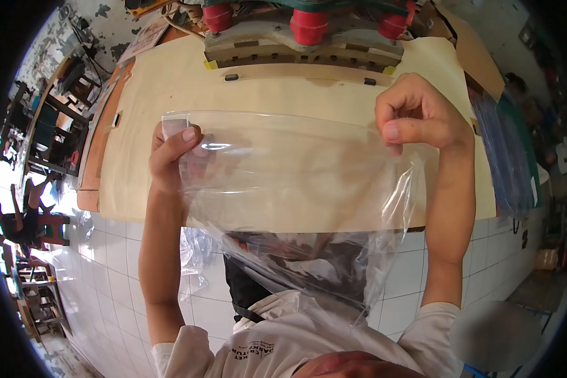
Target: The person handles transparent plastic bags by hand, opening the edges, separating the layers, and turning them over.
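Observation:
A large clear plastic sheet [283, 164] is stretched between my two hands above the paper-covered table, its lower part hanging over the table's front edge toward my shirt. At the sheet's upper left corner, my left hand [173, 148] pinches it between thumb and fingers, near a whitish strip. The upper right corner is in my right hand [416, 116], with thumb and fingertips pressed together on the edge. Creases and reflections run down both sides of the plastic.
A machine with red round parts [309, 26] stands at the table's back edge. Small dark pieces [232, 77] lie before it. Folded clear plastic [501, 157] lies at the right, beneath a cardboard flap [475, 50]. A red stool [55, 228] stands on the left.

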`<action>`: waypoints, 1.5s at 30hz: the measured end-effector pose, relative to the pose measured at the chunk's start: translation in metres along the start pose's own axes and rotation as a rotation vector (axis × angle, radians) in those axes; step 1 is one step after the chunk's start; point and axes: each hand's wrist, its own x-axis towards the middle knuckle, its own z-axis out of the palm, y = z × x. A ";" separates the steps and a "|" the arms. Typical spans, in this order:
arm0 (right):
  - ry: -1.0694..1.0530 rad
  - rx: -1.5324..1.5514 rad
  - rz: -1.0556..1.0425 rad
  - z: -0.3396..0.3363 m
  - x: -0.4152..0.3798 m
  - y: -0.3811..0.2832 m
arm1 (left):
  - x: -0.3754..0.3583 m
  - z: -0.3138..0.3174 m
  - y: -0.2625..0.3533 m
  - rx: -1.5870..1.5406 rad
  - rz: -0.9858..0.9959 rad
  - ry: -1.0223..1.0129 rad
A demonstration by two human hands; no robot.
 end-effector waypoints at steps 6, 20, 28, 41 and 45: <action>0.013 -0.109 -0.032 -0.008 -0.006 -0.006 | -0.005 -0.012 0.014 0.144 0.117 0.038; 0.195 -0.086 -0.333 0.008 0.001 -0.002 | -0.012 -0.035 0.017 -0.010 0.326 0.343; 0.162 0.038 -0.309 0.014 0.002 -0.005 | -0.013 -0.048 0.014 -0.041 0.326 0.317; 0.349 -0.090 -0.312 0.021 0.003 -0.004 | -0.013 -0.036 0.014 -0.069 0.320 0.366; 0.355 -0.063 -0.317 0.017 0.005 0.002 | -0.012 -0.035 0.013 -0.072 0.341 0.244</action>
